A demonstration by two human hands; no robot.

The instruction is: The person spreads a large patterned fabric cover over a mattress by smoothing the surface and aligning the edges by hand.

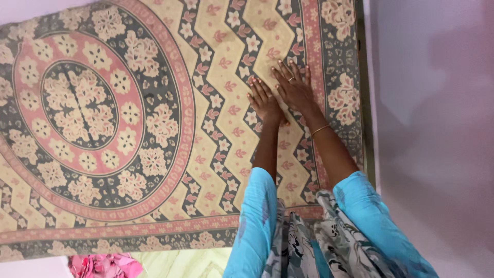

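Both hands lie flat, palms down, on a patterned bedsheet (pixel 154 128) spread over a bed. The left hand (pixel 265 100) rests with its 4 fingers extended and slightly spread; it grasps nothing. The right hand (pixel 296 87) lies just beside it, touching or slightly overlapping it at the thumb side, fingers likewise extended and released. A ring (pixel 291 79) is visible on 1 finger of the right hand, and a thin bangle (pixel 320 129) circles the right wrist.

The bedsheet carries a large round floral medallion on the left part of the view and zigzag bands of cream, pink and grey under the hands. Both hands sit on the zigzag area, near the bordered edge of the sheet next to the pale wall (pixel 432 128).

Both forearms emerge from light blue sleeves (pixel 257 216). A grey and white printed scarf (pixel 329 242) hangs between the sleeves. A pink cloth (pixel 105 266) lies at the lower edge of the view, below the sheet border.
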